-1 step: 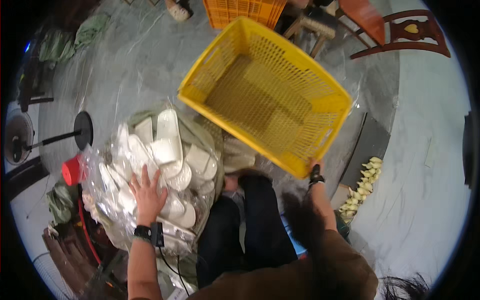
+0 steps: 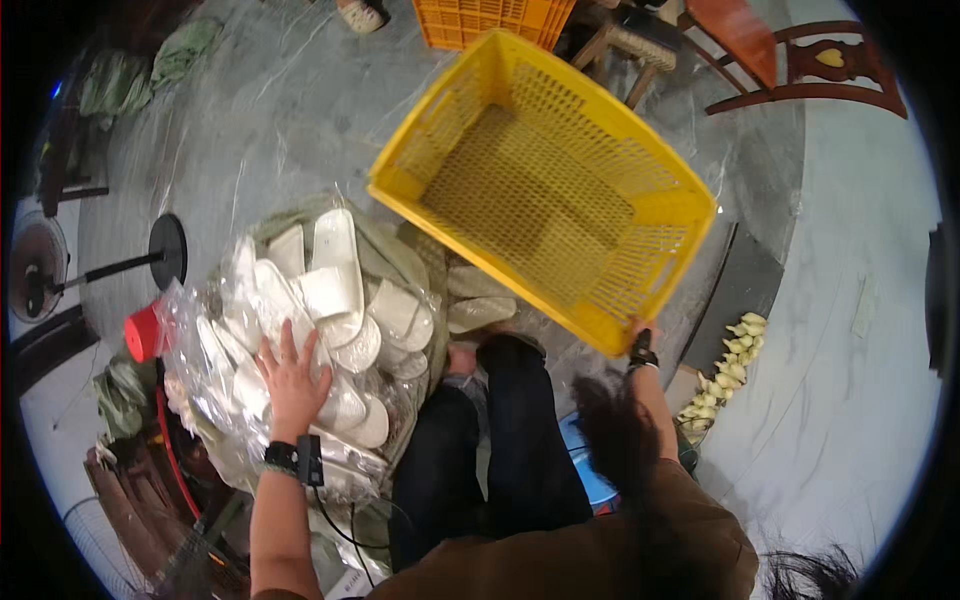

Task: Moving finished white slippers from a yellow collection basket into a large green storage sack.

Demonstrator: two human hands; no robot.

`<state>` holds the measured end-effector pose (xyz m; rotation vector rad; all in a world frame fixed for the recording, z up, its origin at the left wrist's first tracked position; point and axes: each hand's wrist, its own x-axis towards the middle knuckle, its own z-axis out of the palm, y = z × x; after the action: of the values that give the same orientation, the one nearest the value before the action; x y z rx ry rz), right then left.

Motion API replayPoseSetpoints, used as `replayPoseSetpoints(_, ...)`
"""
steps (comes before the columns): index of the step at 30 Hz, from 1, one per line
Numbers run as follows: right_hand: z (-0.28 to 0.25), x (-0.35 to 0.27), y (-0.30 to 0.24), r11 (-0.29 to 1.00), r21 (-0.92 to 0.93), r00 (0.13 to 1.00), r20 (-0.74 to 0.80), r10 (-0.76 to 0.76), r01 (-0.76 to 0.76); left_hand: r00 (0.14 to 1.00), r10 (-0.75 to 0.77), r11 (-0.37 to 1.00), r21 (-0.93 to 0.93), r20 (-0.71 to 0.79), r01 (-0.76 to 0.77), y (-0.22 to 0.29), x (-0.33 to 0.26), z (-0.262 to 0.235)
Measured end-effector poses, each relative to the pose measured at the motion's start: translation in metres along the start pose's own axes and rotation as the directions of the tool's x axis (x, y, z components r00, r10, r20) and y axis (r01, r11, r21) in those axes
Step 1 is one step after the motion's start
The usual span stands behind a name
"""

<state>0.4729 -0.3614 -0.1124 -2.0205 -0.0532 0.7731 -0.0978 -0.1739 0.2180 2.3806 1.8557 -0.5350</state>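
A heap of white slippers point(image 2: 337, 243), many in clear plastic wrap, fills a greenish woven sack point(image 2: 395, 254) at my left. My left hand point(image 2: 296, 388) lies on the heap with its fingers spread, holding nothing. My right hand point(image 2: 643, 338) grips the near right corner of a yellow plastic crate point(image 2: 500, 268). The crate has slatted walls, and nothing lies on its mesh bottom. More pale slippers point(image 2: 482, 314) show on the floor between the sack and the crate.
An orange crate point(image 2: 490, 22) and a dark stool point(image 2: 640, 40) stand beyond the yellow crate. A wooden chair point(image 2: 835, 62) is at the far right. To the left are a fan point(image 2: 38, 268) and a red container point(image 2: 142, 335). Pale yellow bulb-shaped things point(image 2: 737, 365) line the right side.
The yellow crate has shifted slightly to the right with my right hand on it. More of the slippers beside it shows. My left hand stays on the heap.
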Motion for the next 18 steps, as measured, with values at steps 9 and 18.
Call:
replayPoseSetpoints(9,-0.240,0.016,0.026,0.660,-0.740,0.917,-0.344,-0.204,-0.131,0.998,0.009,1.000,0.001,-0.059,-0.009,0.006,0.005,0.006)
replayPoseSetpoints(18,-0.149,-0.067,-0.027,0.450,-0.789,0.872,0.211,-0.442,0.419,0.999,0.027,1.000,-0.008,-0.047,-0.028,0.005,-0.002,0.004)
